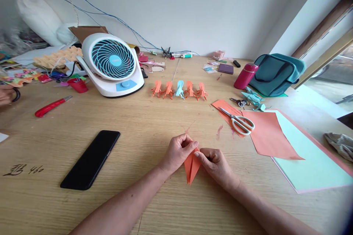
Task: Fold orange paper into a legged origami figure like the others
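Between my hands is a folded piece of orange paper [191, 169], narrowing to a point toward me, with a slit down its middle. My left hand [179, 152] pinches its upper left edge with the thumb on top. From the other side, my right hand [215, 162] grips the upper right edge, thumb pressed on the paper. Fingers under the paper are hidden. Beyond my hands stands a row of several folded paper figures [179, 89], orange except for a light blue one in the middle.
Scissors [239, 122] lie on orange sheets [273, 132] at the right, beside pale green paper [311, 169]. A black phone [91, 159] and red cutter [52, 106] lie left. Behind stand a fan [113, 62], pink bottle [245, 76] and teal bag [275, 75]. Another person's hand [7, 94] shows far left.
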{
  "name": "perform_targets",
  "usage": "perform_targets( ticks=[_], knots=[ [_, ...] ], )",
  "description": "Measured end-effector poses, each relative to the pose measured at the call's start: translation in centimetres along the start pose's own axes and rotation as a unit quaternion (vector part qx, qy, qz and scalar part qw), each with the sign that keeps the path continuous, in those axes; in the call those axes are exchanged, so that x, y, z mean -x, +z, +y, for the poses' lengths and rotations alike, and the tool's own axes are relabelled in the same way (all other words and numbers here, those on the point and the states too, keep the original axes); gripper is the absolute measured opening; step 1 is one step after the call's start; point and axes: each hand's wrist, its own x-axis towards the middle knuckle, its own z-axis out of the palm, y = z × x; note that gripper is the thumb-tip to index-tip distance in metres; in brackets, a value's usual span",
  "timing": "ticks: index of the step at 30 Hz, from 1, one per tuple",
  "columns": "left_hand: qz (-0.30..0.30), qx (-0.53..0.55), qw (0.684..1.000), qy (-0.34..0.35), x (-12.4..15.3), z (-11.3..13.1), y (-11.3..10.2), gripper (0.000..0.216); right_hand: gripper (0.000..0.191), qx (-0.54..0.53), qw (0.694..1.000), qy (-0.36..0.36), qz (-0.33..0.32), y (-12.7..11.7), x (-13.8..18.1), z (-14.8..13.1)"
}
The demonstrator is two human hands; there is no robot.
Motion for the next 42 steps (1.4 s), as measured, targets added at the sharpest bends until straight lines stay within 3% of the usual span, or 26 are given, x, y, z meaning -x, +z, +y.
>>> perform_targets(
  ticks=[10,15,18,21,28,36,42],
  knots=[
    [-0.005,0.034,0.999,-0.036,0.3,0.6,0.1,0.041,0.056,-0.005,0.999,-0.032,-0.025,-0.5,0.5,-0.1],
    [-0.064,0.007,0.998,-0.017,0.9,0.9,0.4,0.037,0.042,0.015,0.997,-0.038,-0.060,-0.5,0.8,-0.5],
    [-0.054,-0.035,0.998,0.018,1.3,0.9,0.8,0.036,0.049,0.017,0.996,-0.035,-0.079,-0.4,0.9,-0.5],
    [-0.029,-0.071,0.996,0.054,1.6,1.0,1.0,0.034,0.056,0.005,0.997,-0.014,-0.072,-0.3,0.9,-0.4],
    [-0.044,-0.046,0.998,0.014,1.7,0.8,1.1,0.028,0.052,-0.027,0.999,0.007,-0.035,-0.5,0.7,-0.3],
    [-0.024,-0.105,0.990,0.093,1.7,1.0,1.0,0.026,0.053,-0.024,0.999,-0.007,-0.042,-0.5,0.6,0.0],
    [-0.036,-0.072,0.996,0.045,1.5,0.7,0.9,0.029,0.055,-0.053,0.998,0.002,-0.027,-0.7,0.6,0.3]
  ],
)
